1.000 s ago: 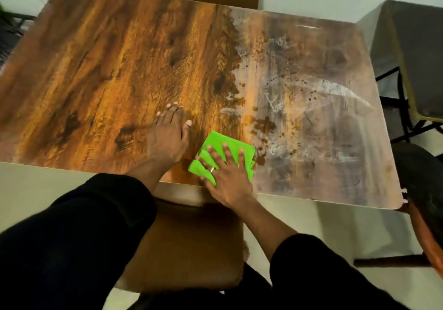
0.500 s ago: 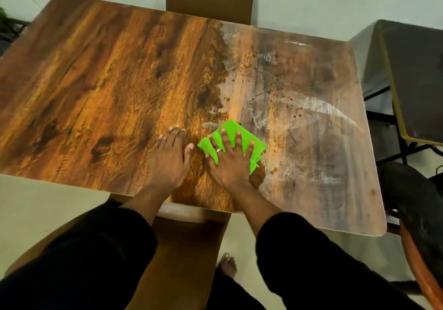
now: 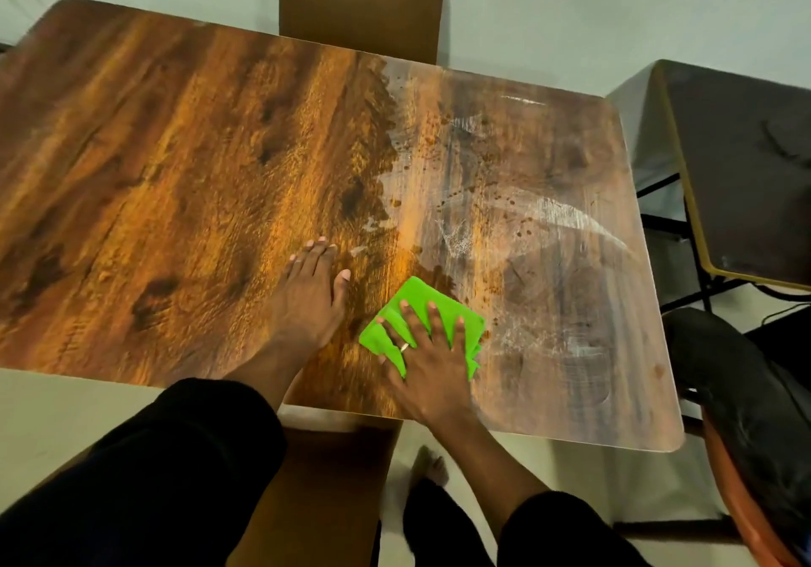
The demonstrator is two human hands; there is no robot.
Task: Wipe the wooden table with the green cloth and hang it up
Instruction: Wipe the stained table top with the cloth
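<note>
The wooden table [image 3: 175,180] fills most of the head view. Its left part looks dark and glossy; its right part [image 3: 548,224] shows pale smears and brown spots. A folded green cloth [image 3: 414,299] lies on the table near the front edge, just right of centre. My right hand [image 3: 432,358] presses flat on the cloth with fingers spread straight. My left hand [image 3: 309,294] rests flat on the bare wood just left of the cloth, fingers together.
A brown chair back [image 3: 360,0] stands at the table's far side and another chair seat [image 3: 324,487] sits below the front edge. A dark side table [image 3: 746,171] stands to the right, with an orange chair [image 3: 746,500] holding dark fabric at the lower right.
My right hand slid the green cloth forward across the table, then back toward the front edge and a little to the right. My left hand stayed flat on the wood.
</note>
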